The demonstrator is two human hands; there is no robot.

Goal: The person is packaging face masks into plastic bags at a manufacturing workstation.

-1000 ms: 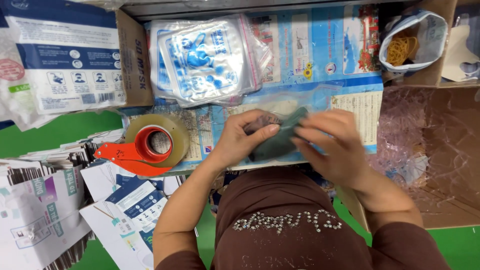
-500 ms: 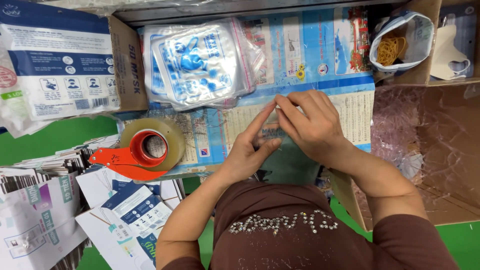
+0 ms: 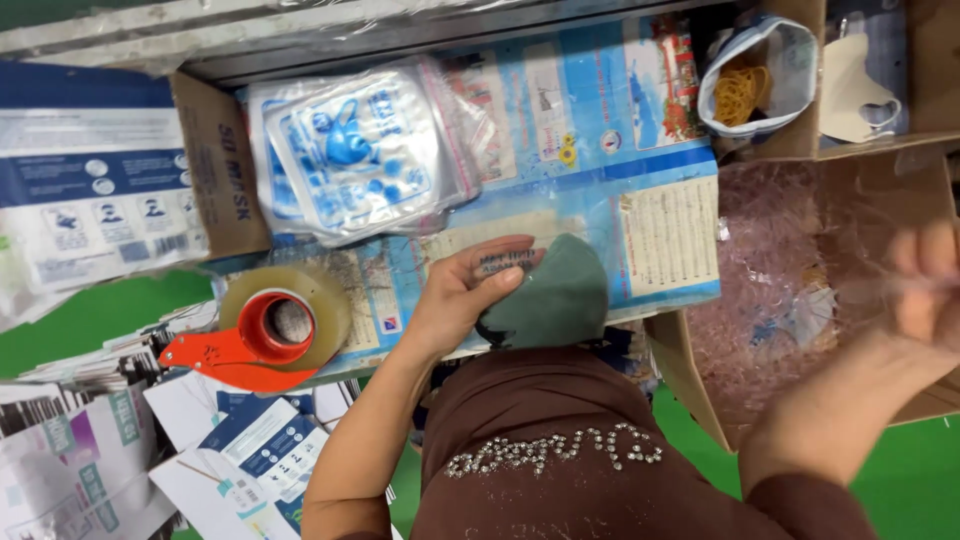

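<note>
A dark green face mask (image 3: pixel 558 300) lies on the blue printed sheet (image 3: pixel 600 190) just ahead of my body. My left hand (image 3: pixel 468 288) rests on the mask's left edge, thumb and fingers pinching it. Far to the right, my right hand (image 3: pixel 925 285) is blurred in motion over a cardboard box (image 3: pixel 690 385) filled with clear plastic scraps (image 3: pixel 790 290). A faint clear film seems to trail from its fingers, but the blur hides whether it holds anything.
A red tape dispenser with a clear roll (image 3: pixel 270 328) sits left of my left hand. Behind it lies a stack of clear bags with blue print (image 3: pixel 360 150). A pouch of rubber bands (image 3: pixel 745 92) and a beige mask (image 3: pixel 855 90) are at the back right. Flat printed cartons (image 3: pixel 235 460) are at the lower left.
Both hands were together on the green mask. My right hand has now swung right over the scrap box, while the left stays on the mask.
</note>
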